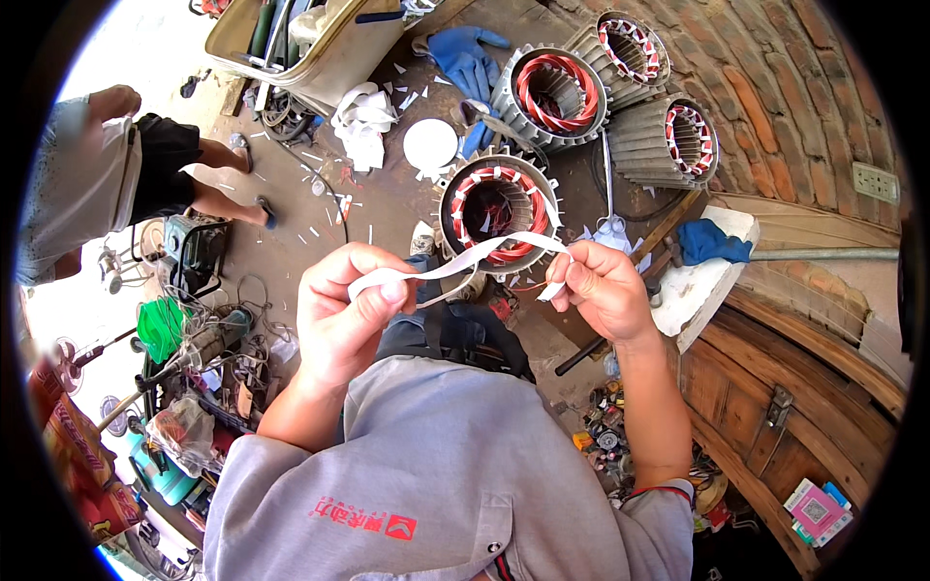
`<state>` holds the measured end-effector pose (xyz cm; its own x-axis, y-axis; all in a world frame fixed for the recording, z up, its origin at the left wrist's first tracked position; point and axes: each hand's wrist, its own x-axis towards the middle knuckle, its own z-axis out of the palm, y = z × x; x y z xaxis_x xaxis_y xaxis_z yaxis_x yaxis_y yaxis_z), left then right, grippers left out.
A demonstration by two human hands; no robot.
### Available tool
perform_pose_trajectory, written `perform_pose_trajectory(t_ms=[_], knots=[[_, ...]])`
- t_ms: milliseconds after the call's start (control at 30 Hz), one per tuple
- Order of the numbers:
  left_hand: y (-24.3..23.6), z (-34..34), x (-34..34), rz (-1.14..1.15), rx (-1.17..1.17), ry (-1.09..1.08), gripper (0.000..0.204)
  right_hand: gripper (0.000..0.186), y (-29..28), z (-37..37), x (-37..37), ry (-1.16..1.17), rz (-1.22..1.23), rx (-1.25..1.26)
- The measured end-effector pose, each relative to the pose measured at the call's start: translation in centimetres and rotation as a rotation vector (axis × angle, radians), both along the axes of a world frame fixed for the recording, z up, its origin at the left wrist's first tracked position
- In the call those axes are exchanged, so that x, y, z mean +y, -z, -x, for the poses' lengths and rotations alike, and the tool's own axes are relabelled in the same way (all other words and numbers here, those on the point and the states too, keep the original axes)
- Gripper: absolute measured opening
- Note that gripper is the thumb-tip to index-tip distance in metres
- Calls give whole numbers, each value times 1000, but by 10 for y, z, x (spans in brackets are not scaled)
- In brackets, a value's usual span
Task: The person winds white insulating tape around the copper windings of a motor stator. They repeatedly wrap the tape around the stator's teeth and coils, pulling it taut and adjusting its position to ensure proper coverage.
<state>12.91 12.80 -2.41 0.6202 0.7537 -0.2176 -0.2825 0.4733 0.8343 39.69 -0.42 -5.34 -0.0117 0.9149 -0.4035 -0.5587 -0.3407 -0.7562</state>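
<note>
A white tape strip (465, 259) is stretched across in front of me, slightly twisted. My left hand (347, 302) pinches one end between thumb and fingers. With thumb and fingertips, my right hand (608, 289) grips the strip near its other end, where it is folded over. Just beyond the strip stands a finned motor stator (523, 206), its opening facing up and ringed by red windings (474, 184). White slips stick out around those windings. A thin pale lead (451, 290) passes beside my left fingers; its far end is hard to make out.
Three more stators (552, 92) stand by the brick wall. A blue glove (465, 58), crumpled white cloth (363, 121) and a white disc (430, 144) lie behind. A tool tub (329, 58) is back left. Another person (116, 184) stands left, near tangled cables (237, 310).
</note>
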Motion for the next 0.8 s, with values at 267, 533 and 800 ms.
perform_pose_trajectory(t_ms=[267,533,800], knots=[[17,-3,22,37,85,66,17,19,15,9,13,-44,79,13],[15,-3,30,44,97,91,18,18,27,10,15,-86,160,-71],[14,-7,26,22,64,104,12,15,13,-11,34,-281,218,-289]])
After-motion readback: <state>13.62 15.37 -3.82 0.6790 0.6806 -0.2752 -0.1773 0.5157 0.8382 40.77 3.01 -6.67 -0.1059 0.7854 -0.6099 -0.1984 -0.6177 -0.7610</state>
